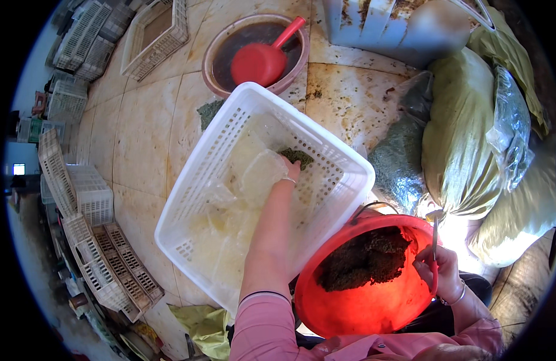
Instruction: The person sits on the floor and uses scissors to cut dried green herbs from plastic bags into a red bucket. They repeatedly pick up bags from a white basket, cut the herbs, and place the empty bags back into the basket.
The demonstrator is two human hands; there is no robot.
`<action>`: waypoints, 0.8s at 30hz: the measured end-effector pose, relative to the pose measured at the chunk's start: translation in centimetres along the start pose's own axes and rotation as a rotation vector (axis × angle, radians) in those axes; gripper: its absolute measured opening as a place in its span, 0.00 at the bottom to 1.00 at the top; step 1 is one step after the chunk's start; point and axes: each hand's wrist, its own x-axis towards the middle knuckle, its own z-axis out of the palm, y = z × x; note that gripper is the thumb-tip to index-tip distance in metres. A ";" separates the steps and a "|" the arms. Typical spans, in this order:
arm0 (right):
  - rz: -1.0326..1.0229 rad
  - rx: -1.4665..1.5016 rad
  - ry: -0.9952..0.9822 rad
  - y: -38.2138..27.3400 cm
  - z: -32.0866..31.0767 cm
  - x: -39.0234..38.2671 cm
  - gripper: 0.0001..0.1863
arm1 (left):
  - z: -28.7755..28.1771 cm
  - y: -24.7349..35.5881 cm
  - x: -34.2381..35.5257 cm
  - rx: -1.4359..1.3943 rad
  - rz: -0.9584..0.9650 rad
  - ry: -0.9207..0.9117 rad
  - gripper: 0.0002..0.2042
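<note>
My left hand [292, 170] reaches into a white perforated plastic crate [197, 150]. Its fingers are closed on a small dark green clump [299, 157] near the crate's far right side; what the clump is made of is too small to tell. Around that hand, translucent pale plastic bags [263, 171] cover much of the crate bottom. Over the right rim of a red bucket [356, 310], my right hand [441, 271] grips red-handled scissors [435, 256] with the blades pointing up. Dark brown crumbly material [368, 259] lies inside the bucket.
Beyond the crate stands a basin [212, 75] of dark liquid with a red dipper [260, 63] in it. Stuffed yellow-green sacks [461, 132] and a clear bag of green material [398, 159] crowd the right. Stacked crates [91, 192] line the left; a blue-white bin [374, 36] is at the back.
</note>
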 end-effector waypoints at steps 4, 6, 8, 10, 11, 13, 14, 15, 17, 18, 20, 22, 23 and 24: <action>-0.057 -0.030 -0.018 -0.3 0.0 0.2 0.04 | -2.5 2.3 0.3 0.505 0.448 -0.112 0.33; -0.068 -0.051 -0.023 -0.4 -0.1 0.3 0.04 | -3.1 2.7 0.2 0.546 0.546 -0.251 0.32; -0.083 -0.078 -0.027 -0.3 -0.2 0.5 0.04 | -2.9 2.7 0.5 0.609 0.595 -0.328 0.31; -0.086 -0.120 -0.030 -0.4 -0.3 0.6 0.05 | -2.9 2.8 0.9 0.696 0.596 -0.341 0.30; -0.091 -0.142 -0.032 -0.5 -0.4 0.6 0.05 | -3.1 2.8 1.1 0.811 0.576 -0.419 0.30; -0.131 -0.164 -0.004 -0.5 -0.4 0.3 0.06 | -5.3 4.1 1.0 1.048 0.543 -0.574 0.30; -0.156 -0.177 0.010 -0.5 -0.3 0.2 0.06 | -5.1 3.0 0.8 0.973 0.537 -0.490 0.30; -0.176 -0.176 0.004 -0.6 -0.3 0.1 0.06 | -4.8 0.3 0.2 0.901 0.520 -0.403 0.30; -0.207 -0.178 0.010 -0.8 -0.2 -0.4 0.06 | -6.0 -1.7 -1.5 0.711 0.474 -0.313 0.29; -0.190 -0.163 0.019 -0.7 0.0 -0.9 0.06 | -7.6 -1.7 -2.7 0.599 0.439 -0.309 0.28; -0.200 -0.147 0.003 -0.6 -0.1 -1.6 0.07 | -11.4 -0.8 -4.8 0.366 0.363 -0.269 0.25; -0.199 -0.057 -0.059 0.9 0.2 -2.1 0.07 | -16.0 0.1 -7.2 0.121 0.266 -0.198 0.24; -0.207 -0.049 -0.055 1.8 0.7 -2.4 0.08 | -17.4 0.3 -8.2 -0.006 0.248 -0.119 0.24; -0.231 -0.037 -0.051 1.9 1.0 -2.5 0.08 | -19.4 0.6 -9.1 -0.129 0.233 -0.026 0.24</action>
